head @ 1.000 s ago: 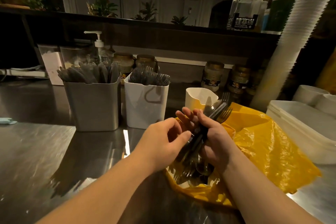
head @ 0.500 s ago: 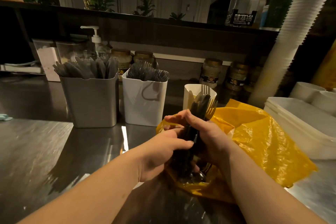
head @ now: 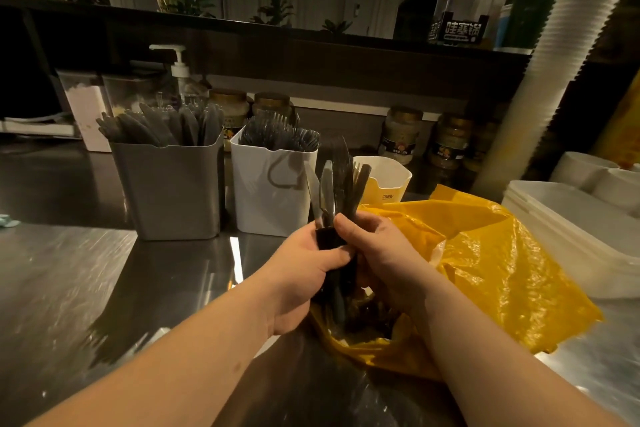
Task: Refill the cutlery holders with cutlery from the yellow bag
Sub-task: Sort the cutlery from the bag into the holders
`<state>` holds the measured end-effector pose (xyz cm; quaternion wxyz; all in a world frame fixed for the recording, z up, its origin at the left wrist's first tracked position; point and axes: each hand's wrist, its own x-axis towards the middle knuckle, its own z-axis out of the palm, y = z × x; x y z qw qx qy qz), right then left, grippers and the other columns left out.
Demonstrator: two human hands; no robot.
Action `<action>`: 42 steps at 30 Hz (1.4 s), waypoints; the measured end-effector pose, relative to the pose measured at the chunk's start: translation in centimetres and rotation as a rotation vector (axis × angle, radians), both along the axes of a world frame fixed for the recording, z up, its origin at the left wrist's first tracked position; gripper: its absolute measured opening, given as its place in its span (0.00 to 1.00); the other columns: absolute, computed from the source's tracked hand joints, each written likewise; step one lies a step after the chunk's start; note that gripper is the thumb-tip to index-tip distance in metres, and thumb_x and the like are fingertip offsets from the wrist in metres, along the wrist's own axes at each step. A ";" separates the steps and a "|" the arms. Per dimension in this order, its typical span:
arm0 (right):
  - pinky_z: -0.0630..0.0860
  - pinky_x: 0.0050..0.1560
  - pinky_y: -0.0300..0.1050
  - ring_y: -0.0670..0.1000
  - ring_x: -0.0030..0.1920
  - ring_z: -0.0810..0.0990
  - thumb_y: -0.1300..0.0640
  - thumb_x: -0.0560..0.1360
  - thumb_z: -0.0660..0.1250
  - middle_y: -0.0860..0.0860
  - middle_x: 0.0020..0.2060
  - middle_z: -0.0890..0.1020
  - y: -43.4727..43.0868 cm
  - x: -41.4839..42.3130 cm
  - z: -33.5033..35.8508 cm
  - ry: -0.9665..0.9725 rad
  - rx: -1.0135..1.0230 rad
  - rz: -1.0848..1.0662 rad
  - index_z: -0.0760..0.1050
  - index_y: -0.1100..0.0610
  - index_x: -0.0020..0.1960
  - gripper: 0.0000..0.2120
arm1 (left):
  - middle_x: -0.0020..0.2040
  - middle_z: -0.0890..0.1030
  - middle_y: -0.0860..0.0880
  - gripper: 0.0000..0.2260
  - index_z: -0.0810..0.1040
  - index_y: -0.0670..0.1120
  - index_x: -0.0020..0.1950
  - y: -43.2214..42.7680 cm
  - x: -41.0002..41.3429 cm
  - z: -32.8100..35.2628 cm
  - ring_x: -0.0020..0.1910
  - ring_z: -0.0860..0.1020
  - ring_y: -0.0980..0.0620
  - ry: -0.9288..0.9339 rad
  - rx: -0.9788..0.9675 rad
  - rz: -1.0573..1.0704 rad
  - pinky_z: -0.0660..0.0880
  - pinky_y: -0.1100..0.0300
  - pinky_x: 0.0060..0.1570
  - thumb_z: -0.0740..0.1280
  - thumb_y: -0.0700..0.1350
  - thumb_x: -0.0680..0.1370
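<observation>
Left grip [head: 304, 267], right grip [head: 384, 253] — cutlery [head: 341, 180]

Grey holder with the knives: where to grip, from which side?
Grip the grey holder by its flat side walls at mid-height, coming from the front. The knives fan out above the rim, so a top approach is blocked. The white holder stands close to its right, leaving a narrow gap; likely nudge the grey one left first.

Dim, warm light. We log: glare streak on the steel worktop [head: 69, 270] just before the white holder [head: 270, 198]; deep shadow behind it; blur and bowed lines far right of it.
</observation>
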<state>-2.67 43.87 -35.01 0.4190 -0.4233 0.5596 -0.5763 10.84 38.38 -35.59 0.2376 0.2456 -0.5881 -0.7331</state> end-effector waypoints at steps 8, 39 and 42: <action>0.84 0.48 0.44 0.52 0.48 0.87 0.43 0.78 0.64 0.52 0.47 0.87 -0.4 -0.2 -0.2 -0.094 -0.037 -0.130 0.81 0.54 0.56 0.17 | 0.42 0.82 0.48 0.08 0.78 0.48 0.61 -0.2 0.3 0.3 0.39 0.81 0.51 -0.004 0.015 -0.047 0.79 0.55 0.48 0.65 0.43 0.83; 0.82 0.49 0.47 0.54 0.48 0.85 0.51 0.81 0.66 0.55 0.43 0.84 -0.5 -0.3 0.7 -0.023 -0.036 -0.321 0.76 0.56 0.48 0.08 | 0.48 0.86 0.48 0.06 0.78 0.50 0.59 0.1 -0.4 -0.1 0.52 0.85 0.49 -0.071 -0.001 0.091 0.80 0.52 0.53 0.65 0.45 0.83; 0.81 0.52 0.48 0.53 0.50 0.85 0.52 0.79 0.68 0.55 0.47 0.85 -0.4 -0.4 0.8 -0.051 -0.034 -0.277 0.78 0.56 0.54 0.09 | 0.51 0.86 0.48 0.06 0.78 0.50 0.59 -0.1 -0.3 -0.1 0.56 0.83 0.47 -0.072 0.011 0.126 0.77 0.50 0.59 0.65 0.46 0.83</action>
